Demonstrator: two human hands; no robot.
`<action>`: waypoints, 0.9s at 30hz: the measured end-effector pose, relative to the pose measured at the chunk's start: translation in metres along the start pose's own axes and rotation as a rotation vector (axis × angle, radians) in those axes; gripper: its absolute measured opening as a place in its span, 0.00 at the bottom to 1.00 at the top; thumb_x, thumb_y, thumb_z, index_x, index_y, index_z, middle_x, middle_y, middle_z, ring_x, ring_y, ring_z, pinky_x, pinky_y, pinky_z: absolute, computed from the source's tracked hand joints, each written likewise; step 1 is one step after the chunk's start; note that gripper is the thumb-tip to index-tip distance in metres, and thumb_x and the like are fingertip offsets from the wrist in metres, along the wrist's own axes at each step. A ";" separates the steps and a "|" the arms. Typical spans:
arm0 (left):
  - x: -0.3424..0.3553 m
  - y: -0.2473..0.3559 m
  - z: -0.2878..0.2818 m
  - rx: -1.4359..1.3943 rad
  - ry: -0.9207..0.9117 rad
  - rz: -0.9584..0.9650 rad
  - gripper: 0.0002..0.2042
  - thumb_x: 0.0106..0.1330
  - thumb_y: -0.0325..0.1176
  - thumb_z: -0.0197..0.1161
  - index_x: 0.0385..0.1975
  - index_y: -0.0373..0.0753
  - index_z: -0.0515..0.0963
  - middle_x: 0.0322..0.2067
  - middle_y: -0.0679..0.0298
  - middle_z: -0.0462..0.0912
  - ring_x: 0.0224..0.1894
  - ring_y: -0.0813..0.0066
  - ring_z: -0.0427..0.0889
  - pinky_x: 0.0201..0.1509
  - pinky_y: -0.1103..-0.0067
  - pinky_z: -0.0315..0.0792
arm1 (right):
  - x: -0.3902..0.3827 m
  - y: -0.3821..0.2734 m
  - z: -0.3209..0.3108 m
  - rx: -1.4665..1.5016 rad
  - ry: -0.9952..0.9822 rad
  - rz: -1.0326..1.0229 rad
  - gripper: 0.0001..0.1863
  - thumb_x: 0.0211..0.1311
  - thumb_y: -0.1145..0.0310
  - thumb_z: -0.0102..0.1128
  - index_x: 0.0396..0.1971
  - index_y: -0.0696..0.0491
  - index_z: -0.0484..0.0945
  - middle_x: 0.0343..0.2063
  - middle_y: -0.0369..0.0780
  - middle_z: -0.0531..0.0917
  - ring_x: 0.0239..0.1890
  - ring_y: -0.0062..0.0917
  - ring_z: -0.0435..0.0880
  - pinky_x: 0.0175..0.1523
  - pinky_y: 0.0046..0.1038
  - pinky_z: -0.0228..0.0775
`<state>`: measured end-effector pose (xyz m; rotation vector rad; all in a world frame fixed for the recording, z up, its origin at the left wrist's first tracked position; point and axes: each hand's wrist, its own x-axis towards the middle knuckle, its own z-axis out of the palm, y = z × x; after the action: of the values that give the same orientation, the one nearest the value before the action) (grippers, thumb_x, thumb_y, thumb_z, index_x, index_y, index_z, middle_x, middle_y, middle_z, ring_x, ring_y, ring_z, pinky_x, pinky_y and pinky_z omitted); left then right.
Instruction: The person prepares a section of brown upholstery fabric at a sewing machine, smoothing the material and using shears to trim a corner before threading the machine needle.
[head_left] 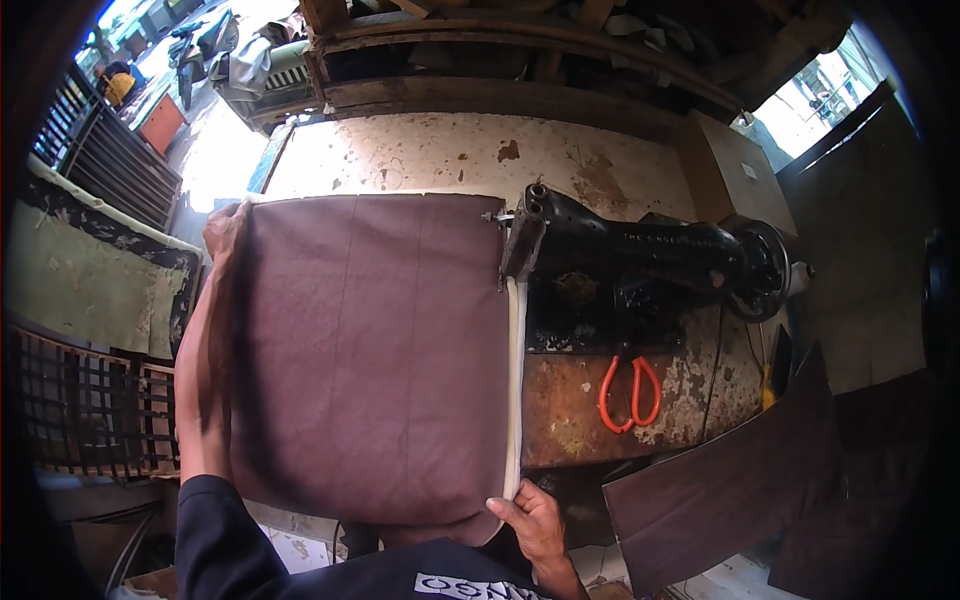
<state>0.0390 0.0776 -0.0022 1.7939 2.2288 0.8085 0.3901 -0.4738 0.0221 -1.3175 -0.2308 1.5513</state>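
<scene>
Both hands hold a large brown leatherette cushion cover on the worn desk: left hand curled over its far-left corner, right hand pinching its near-right edge, beside a black sewing machine.

Right of the fingers, the black sewing machine and orange scissors block the table; beyond them bare top lies open.

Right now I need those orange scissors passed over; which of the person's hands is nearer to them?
Right. The right hand grips the brown cushion corner, below-left of the orange scissors; the left hand is at the cushion's far-left corner.
</scene>
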 end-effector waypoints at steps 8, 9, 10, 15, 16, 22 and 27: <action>0.030 0.009 0.019 0.033 -0.028 -0.006 0.27 0.66 0.57 0.64 0.55 0.43 0.87 0.52 0.52 0.89 0.58 0.54 0.86 0.64 0.69 0.75 | 0.003 0.004 0.004 -0.073 0.043 -0.053 0.17 0.71 0.65 0.71 0.52 0.60 0.82 0.40 0.33 0.87 0.42 0.12 0.81 0.50 0.17 0.72; 0.033 0.014 0.019 0.036 -0.049 -0.014 0.27 0.66 0.57 0.64 0.55 0.43 0.86 0.53 0.53 0.89 0.58 0.54 0.86 0.65 0.69 0.75 | 0.005 0.005 0.005 -0.076 0.043 -0.052 0.17 0.71 0.65 0.71 0.52 0.60 0.82 0.40 0.33 0.87 0.42 0.12 0.81 0.50 0.17 0.72; 0.035 0.018 0.021 0.030 -0.040 -0.030 0.28 0.66 0.57 0.64 0.56 0.42 0.86 0.53 0.53 0.89 0.59 0.55 0.86 0.65 0.70 0.75 | 0.008 0.006 0.007 -0.086 0.077 -0.067 0.16 0.71 0.65 0.71 0.50 0.60 0.83 0.38 0.32 0.86 0.40 0.12 0.80 0.48 0.17 0.71; 0.044 0.028 0.025 0.027 -0.039 -0.029 0.28 0.65 0.57 0.64 0.57 0.42 0.86 0.54 0.53 0.88 0.59 0.55 0.86 0.66 0.70 0.74 | 0.017 0.010 0.005 -0.173 0.166 -0.079 0.14 0.71 0.66 0.72 0.47 0.60 0.84 0.34 0.30 0.86 0.34 0.10 0.78 0.43 0.16 0.70; 0.046 0.029 0.028 0.015 -0.055 -0.025 0.29 0.65 0.57 0.64 0.57 0.42 0.86 0.55 0.53 0.88 0.60 0.55 0.85 0.67 0.71 0.74 | 0.017 0.008 0.005 -0.165 0.185 -0.049 0.13 0.70 0.66 0.72 0.46 0.60 0.84 0.33 0.31 0.86 0.34 0.10 0.78 0.43 0.16 0.70; 0.066 0.027 0.043 0.029 -0.015 -0.037 0.29 0.66 0.57 0.65 0.59 0.41 0.84 0.56 0.53 0.87 0.61 0.55 0.85 0.68 0.71 0.73 | 0.011 0.000 0.016 -0.158 0.157 0.007 0.13 0.69 0.67 0.72 0.44 0.61 0.84 0.35 0.35 0.88 0.36 0.13 0.82 0.45 0.18 0.73; 0.077 0.036 0.052 0.042 -0.025 -0.011 0.29 0.68 0.57 0.64 0.59 0.41 0.84 0.57 0.52 0.86 0.62 0.55 0.84 0.69 0.70 0.72 | 0.010 0.000 0.016 -0.547 0.087 0.222 0.18 0.67 0.62 0.74 0.45 0.63 0.86 0.39 0.42 0.92 0.40 0.18 0.86 0.49 0.23 0.77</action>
<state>0.0734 0.1706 -0.0123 1.7984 2.2537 0.7387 0.3784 -0.4585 0.0219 -1.8840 -0.4928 1.6758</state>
